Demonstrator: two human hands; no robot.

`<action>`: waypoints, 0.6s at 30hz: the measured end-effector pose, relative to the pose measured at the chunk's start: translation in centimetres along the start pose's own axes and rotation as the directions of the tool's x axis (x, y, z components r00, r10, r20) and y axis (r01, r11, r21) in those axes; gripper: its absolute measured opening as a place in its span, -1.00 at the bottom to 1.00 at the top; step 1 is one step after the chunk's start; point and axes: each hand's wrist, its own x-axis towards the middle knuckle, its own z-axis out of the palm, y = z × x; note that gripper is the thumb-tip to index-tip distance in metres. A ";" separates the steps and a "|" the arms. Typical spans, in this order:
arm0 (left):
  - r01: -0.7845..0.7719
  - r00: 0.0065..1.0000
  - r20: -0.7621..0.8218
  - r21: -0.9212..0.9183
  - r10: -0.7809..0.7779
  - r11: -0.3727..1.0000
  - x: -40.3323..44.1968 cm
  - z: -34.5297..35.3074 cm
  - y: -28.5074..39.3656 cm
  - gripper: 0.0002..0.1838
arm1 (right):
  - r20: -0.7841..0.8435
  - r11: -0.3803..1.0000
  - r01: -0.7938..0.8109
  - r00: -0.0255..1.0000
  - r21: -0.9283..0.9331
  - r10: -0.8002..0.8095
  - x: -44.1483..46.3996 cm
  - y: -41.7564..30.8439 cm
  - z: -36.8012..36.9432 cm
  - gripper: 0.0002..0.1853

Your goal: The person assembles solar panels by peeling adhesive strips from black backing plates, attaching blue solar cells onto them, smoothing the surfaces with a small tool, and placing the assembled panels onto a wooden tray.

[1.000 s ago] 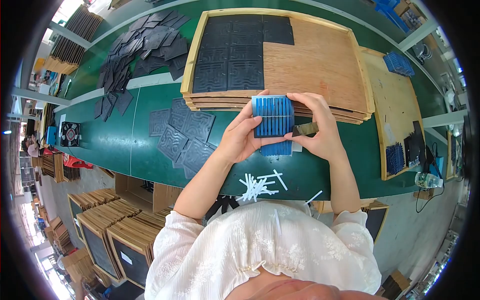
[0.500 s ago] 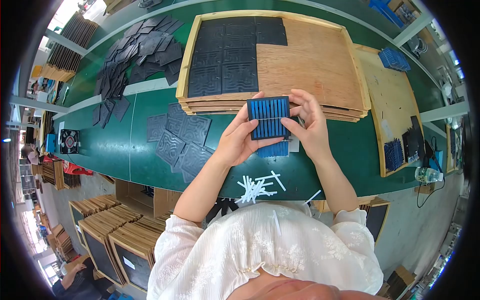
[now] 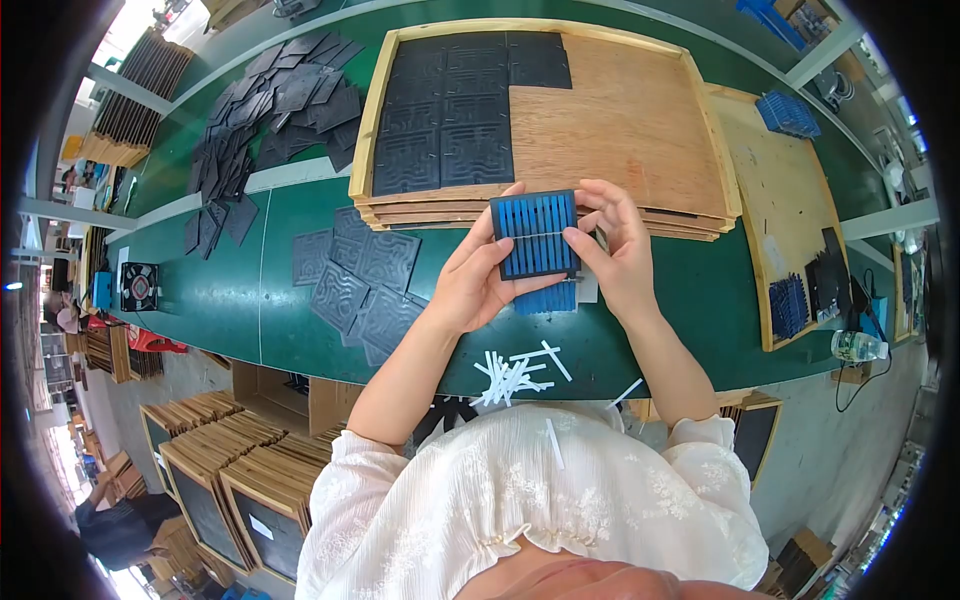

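Observation:
A small solar panel, blue strips in a black frame with a thin pale line across it, is held up in front of me over the green bench. My left hand grips its left side, the thumb on the face and fingers under the lower edge. My right hand pinches the right edge, its thumb near the pale line and the other fingers curled behind. Beneath the panel, more blue striped pieces lie on the bench, partly hidden. White strips are scattered nearer to me.
Black patterned tiles fill part of a wooden tray behind my hands. More black squares lie to the left, with a heap of black pieces farther back. A second wooden tray and a bottle are at right.
The panel has shifted very slightly left in my hands and its strips look a little darker. Both hands keep their grip. At lower left, a person in dark clothing has changed position.

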 end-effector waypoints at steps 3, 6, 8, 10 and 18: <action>-0.006 1.000 -0.009 0.006 0.006 1.000 0.0 0.1 0.0 -0.32 | -0.001 1.000 0.001 1.000 -0.003 -0.001 0.0 0.1 0.0 -0.42; -0.014 1.000 -0.007 -0.015 0.014 1.000 0.1 0.1 0.1 -0.31 | 0.021 1.000 -0.012 1.000 0.001 0.012 0.0 0.1 -0.1 -0.39; -0.037 0.999 -0.007 -0.026 0.036 0.999 0.0 0.2 0.2 -0.29 | 0.053 0.999 -0.041 0.998 0.025 0.039 -0.1 -0.1 0.0 -0.33; -0.077 0.997 -0.010 -0.024 0.076 0.997 0.1 0.5 0.1 -0.23 | 0.079 1.000 -0.002 0.997 -0.014 0.004 -0.4 0.0 0.3 -0.25; -0.139 0.981 -0.113 0.160 0.158 0.977 0.3 0.4 -0.4 -0.11 | 0.055 0.985 0.005 0.998 -0.170 0.004 -0.8 0.2 1.5 -0.10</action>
